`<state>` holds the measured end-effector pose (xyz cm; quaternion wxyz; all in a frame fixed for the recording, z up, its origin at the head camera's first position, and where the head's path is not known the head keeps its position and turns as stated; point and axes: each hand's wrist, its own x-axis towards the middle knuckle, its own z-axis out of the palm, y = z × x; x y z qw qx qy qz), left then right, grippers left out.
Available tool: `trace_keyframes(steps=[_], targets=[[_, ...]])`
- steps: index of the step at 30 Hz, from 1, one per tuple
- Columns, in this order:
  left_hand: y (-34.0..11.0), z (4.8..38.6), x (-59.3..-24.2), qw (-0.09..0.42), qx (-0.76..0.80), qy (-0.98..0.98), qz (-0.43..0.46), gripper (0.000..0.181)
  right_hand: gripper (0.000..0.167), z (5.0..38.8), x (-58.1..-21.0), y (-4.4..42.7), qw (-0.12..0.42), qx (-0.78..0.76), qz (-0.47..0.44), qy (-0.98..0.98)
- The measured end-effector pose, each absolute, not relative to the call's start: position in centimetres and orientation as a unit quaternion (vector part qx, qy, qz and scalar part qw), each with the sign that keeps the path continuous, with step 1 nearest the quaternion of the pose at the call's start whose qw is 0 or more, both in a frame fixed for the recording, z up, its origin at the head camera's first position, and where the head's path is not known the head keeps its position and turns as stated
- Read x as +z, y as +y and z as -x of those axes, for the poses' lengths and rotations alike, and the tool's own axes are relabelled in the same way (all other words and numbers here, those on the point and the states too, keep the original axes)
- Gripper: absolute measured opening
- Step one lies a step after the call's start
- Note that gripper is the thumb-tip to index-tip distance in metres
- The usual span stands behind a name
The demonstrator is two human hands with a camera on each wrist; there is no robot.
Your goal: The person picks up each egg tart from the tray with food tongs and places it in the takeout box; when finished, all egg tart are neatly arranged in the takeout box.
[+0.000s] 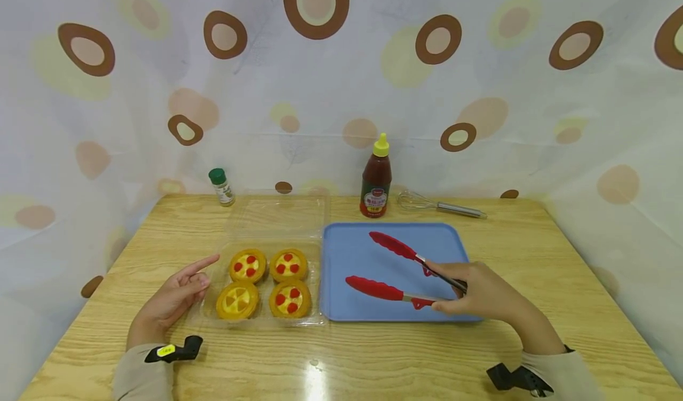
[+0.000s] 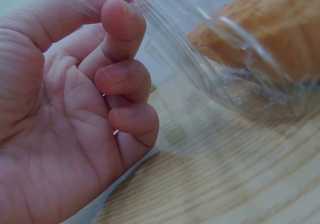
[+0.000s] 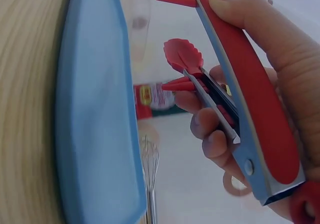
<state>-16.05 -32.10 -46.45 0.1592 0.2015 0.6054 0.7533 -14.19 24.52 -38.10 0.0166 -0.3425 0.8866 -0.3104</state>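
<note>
My right hand (image 1: 482, 291) grips a pair of red-tipped tongs (image 1: 392, 244), fingers and thumb on opposite arms. The tongs' jaws stand apart above a blue tray (image 1: 341, 309), with nothing between them. My left hand (image 1: 173, 300) is at the left edge of a clear plastic container (image 1: 256, 324), its index finger extended and its other fingers curled. In the left wrist view the thumb and a fingertip meet at the container's rim (image 2: 165, 48). Egg tarts (image 1: 289, 298) fill the container; red pieces top most, while the front-left tart (image 1: 237, 300) shows only yellow.
Behind the tray stands a red sauce bottle (image 1: 376, 181) with a yellow cap. A whisk (image 1: 453, 208) lies to its right. The container's clear lid (image 1: 280, 214) is folded back. At the back left stands a small green-capped shaker (image 1: 221, 187). A patterned curtain (image 1: 320, 92) borders the table.
</note>
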Motion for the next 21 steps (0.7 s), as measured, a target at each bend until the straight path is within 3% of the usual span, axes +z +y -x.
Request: trace_keyframes(steps=[5,21], targets=[[-32.1,16.0,-46.3,0.163,0.757,0.600,-0.202,0.051,0.069,13.3,-38.8,26.8,-0.028,-0.303,0.317,0.898],[-32.0,16.0,-46.4,0.159,0.759,0.597,-0.204,0.050,0.077,11.5,-40.0,31.9,-0.079,-0.246,0.114,0.959]])
